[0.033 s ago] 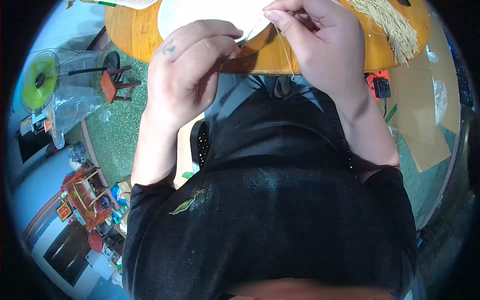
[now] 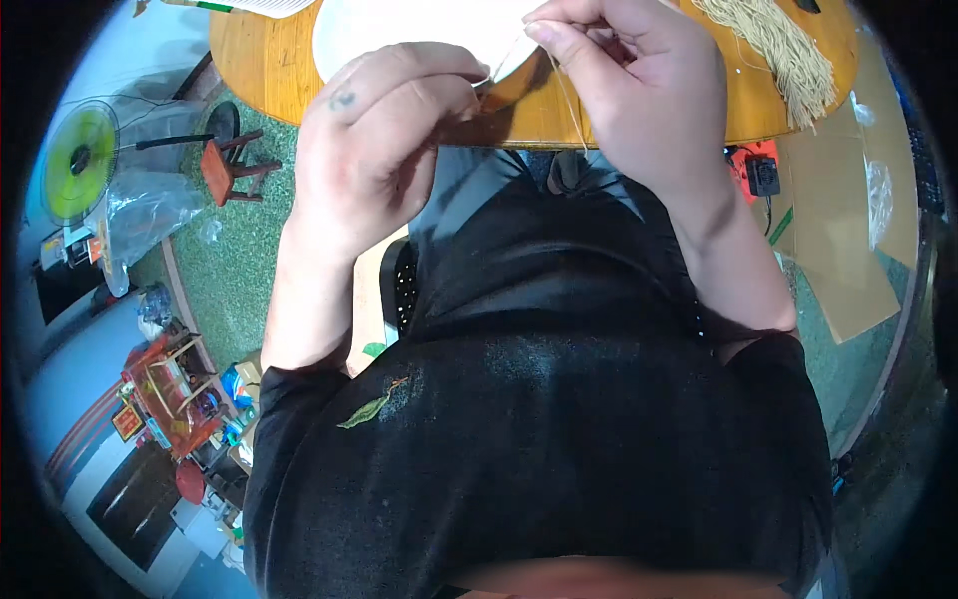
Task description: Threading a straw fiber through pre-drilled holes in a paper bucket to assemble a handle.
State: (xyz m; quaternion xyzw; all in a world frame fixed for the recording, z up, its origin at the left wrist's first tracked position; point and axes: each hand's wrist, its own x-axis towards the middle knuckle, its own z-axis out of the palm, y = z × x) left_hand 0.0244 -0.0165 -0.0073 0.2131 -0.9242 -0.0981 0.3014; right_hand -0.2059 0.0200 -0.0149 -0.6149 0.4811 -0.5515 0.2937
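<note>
My left hand (image 2: pixel 374 145) is closed, its thumb and fingertips pinched together at the table's near edge. My right hand (image 2: pixel 649 95) pinches a thin beige string (image 2: pixel 571 95) between thumb and forefinger. One stretch of the string runs from there down to the left fingertips, and a loose tail hangs beside my right palm. Behind the hands lies a white tray or plate (image 2: pixel 419 25), partly covered by my left hand. A bundle of beige strings (image 2: pixel 783 65) lies at the right side of the wooden table (image 2: pixel 264 60).
A white ribbed basket (image 2: pixel 269 5) sits at the table's far left. Leftward on the green floor are a small red stool (image 2: pixel 218 172) and a green fan (image 2: pixel 80 160). Flattened cardboard (image 2: pixel 843 270) and a black adapter (image 2: pixel 763 177) are at right. A leaf (image 2: pixel 367 411) clings to my shirt.
My hands have barely moved. The left fingertips sit slightly further right, and the string's hanging tail has drawn up a little.
</note>
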